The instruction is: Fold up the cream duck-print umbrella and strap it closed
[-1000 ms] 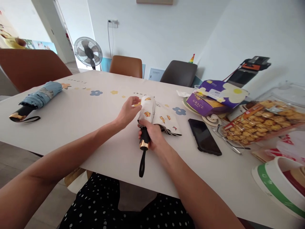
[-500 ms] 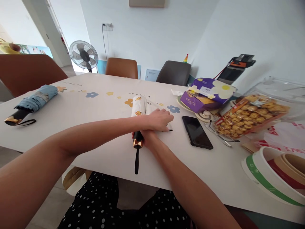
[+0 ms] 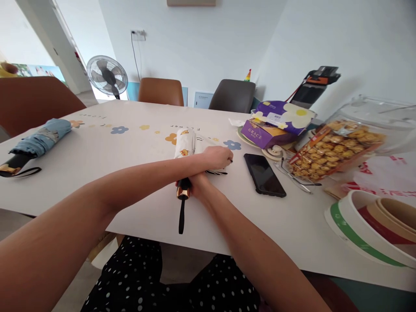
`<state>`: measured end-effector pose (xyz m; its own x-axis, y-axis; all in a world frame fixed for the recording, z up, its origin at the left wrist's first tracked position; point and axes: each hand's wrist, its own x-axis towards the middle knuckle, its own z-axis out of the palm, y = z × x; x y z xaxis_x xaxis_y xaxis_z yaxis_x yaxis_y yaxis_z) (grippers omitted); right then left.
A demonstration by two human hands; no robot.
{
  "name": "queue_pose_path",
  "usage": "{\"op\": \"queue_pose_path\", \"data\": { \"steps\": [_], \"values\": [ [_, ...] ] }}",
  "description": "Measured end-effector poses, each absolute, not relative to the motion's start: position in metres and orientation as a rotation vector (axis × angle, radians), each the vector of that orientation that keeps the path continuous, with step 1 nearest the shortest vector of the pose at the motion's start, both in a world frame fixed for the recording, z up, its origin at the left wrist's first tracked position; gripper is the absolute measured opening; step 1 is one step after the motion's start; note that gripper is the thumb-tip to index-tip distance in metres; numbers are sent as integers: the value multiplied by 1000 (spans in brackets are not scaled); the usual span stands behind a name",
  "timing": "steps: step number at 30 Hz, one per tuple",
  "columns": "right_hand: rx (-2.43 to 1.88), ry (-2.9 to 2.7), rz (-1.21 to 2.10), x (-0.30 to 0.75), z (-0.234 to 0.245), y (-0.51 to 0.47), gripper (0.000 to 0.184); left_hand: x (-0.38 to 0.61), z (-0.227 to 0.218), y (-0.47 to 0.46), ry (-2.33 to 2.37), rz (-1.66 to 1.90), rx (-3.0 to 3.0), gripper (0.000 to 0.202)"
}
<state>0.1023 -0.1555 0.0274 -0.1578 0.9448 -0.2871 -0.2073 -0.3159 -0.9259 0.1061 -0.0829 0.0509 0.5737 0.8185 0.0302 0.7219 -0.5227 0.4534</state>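
Note:
A white folding umbrella [image 3: 186, 145] printed with small yellow figures lies in front of me on the white table [image 3: 113, 156]. My right hand [image 3: 196, 184] is closed round its black and gold handle [image 3: 183, 190], and a black wrist strap hangs over the table's front edge. My left hand [image 3: 217, 157] crosses over my right wrist. It presses down on the loose canopy folds on the umbrella's right side, fingers curled on the fabric.
A blue folded umbrella [image 3: 37, 143] lies at the far left. Right of my hands are a black phone [image 3: 264, 174], a purple box [image 3: 276, 125], a packet of biscuits [image 3: 334, 151] and stacked bowls [image 3: 373, 229]. Chairs and a fan [image 3: 107, 76] stand behind.
My left hand moved from the umbrella's left side over my right wrist to the canopy folds on its right. The folds now lie flatter. The camera shifted slightly.

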Motion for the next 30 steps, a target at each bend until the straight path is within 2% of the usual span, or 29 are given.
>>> {"op": "queue_pose_path", "data": {
  "steps": [4,9,16,19,22,26,30],
  "values": [
    [-1117,-855,1790,102,31,-157,17,103,53,-85,1246,807,2253,18],
    [-1161,-849,1797,101,32,-153,9,78,71,-97,1146,1218,2030,26],
    [-1184,-734,1840,102,28,-149,13,-4,90,-122,1446,1620,1825,18],
    [-1174,-758,1908,102,26,-148,15,-43,75,-135,1673,1583,1795,18],
    [-1174,-752,1910,101,27,-148,13,-71,51,-141,1802,1377,1588,17],
    [-1139,-721,1868,101,31,-149,17,-83,30,-138,1613,1207,1257,16],
    [-1109,-706,1876,104,33,-149,27,-79,28,-136,1564,1214,1238,19]
  ]
}}
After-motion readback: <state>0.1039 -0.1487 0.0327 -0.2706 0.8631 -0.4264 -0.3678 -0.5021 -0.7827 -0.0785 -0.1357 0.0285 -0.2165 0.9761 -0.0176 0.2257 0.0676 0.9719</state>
